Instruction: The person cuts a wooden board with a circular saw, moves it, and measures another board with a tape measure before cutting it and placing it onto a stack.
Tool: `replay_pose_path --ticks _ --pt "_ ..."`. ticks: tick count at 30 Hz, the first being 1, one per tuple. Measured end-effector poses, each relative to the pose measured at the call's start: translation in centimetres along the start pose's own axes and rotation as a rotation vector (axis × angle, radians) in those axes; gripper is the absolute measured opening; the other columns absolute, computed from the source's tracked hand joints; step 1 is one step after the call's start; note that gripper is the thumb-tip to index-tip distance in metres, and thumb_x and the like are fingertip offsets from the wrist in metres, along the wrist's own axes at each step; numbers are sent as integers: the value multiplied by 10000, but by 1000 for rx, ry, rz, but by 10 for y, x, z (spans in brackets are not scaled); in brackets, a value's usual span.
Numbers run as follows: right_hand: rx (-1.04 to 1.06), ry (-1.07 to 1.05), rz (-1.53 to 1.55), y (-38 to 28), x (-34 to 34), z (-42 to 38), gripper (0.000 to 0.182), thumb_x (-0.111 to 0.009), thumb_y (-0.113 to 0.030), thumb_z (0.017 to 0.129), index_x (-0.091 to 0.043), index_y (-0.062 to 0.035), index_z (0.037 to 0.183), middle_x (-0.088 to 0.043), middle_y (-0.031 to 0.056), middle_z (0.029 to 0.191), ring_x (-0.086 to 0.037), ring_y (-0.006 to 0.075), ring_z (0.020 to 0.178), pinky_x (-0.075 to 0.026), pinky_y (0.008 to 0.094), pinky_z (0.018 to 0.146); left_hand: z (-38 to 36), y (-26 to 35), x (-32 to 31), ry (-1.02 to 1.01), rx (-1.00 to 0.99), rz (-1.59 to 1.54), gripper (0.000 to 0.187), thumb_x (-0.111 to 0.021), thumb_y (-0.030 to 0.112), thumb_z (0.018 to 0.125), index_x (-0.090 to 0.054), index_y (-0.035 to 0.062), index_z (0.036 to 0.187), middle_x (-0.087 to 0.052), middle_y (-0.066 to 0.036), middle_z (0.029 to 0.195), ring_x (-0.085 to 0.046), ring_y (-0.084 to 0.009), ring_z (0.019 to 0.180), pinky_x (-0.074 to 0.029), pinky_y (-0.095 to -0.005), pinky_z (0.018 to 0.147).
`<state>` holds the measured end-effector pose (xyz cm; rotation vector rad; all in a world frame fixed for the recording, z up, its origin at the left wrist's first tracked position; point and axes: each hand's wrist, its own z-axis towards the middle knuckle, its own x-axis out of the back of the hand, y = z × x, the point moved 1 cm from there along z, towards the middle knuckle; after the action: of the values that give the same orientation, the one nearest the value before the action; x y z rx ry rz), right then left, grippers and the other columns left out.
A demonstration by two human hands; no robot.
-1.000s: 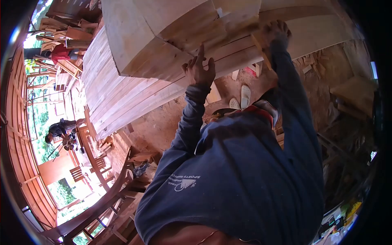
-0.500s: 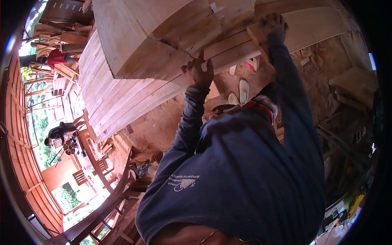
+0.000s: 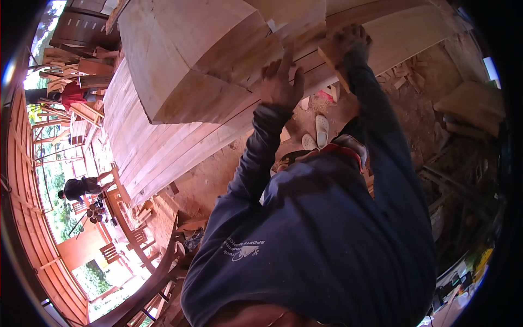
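Note:
My left hand (image 3: 280, 82) lies flat with fingers apart against the edge of a big pale wooden piece (image 3: 196, 60), where it meets a stack of long curved planks (image 3: 163, 136). Further right, my right hand (image 3: 350, 44) grips a small wooden block (image 3: 328, 59) and presses it onto the plank surface. Both arms are in dark blue sleeves reaching up from my blue sweatshirt (image 3: 321, 234).
White shoes (image 3: 317, 131) stand on the dirt floor with wood scraps (image 3: 403, 79) around them. Wooden chair frames (image 3: 136, 240) and stacked furniture parts (image 3: 71, 60) stand at the left. A crouching person (image 3: 81, 188) works far left. Timber lies at the right (image 3: 468, 103).
My left hand has slid up and to the right along the wooden piece. My right hand with the block has shifted slightly left and up on the plank.

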<state>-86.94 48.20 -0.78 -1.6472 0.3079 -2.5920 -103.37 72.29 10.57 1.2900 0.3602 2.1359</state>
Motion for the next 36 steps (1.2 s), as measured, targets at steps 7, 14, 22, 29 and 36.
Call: replay_pose_path --ticks 7,14,22,29,36 --pt "-13 -33 65 1 2 2 566 -543 -520 957 -661 -133 1354 -489 101 1563 -356 294 1516 -274 573 1199 43 4 -2 56 -27 -73 882 -689 134 884 -289 104 1669 -714 -115 1041 -685 -332 973 -498 -471 902" --pt "-19 -16 72 1 3 2 526 -581 -493 936 -679 -155 1327 -519 97 1533 -373 288 1512 -271 559 1214 23 -1 -32 -120 86 74 874 -691 180 888 -300 118 1667 -728 -98 1044 -678 -336 1027 -471 -479 975" --pt "-39 -15 96 -2 14 -3 502 -575 -447 952 -650 -143 1344 -491 72 1550 -363 253 1514 -257 541 1233 16 -3 -44 -147 150 56 856 -691 184 885 -325 130 1658 -749 -93 1018 -688 -330 1007 -463 -498 961" --pt "-20 14 133 -2 13 -1 523 -589 -438 923 -698 -70 1278 -516 126 1515 -387 292 1482 -275 563 1200 11 -18 -54 -163 214 53 857 -703 200 882 -335 126 1652 -752 -75 1007 -696 -325 978 -464 -495 940" --pt "-40 -26 65 -4 19 0 520 -592 -456 938 -685 -116 1320 -523 102 1530 -382 279 1502 -264 547 1224 3 -23 -62 -129 116 134 809 -742 254 887 -419 134 1619 -763 -58 985 -704 -265 811 -519 -439 893"
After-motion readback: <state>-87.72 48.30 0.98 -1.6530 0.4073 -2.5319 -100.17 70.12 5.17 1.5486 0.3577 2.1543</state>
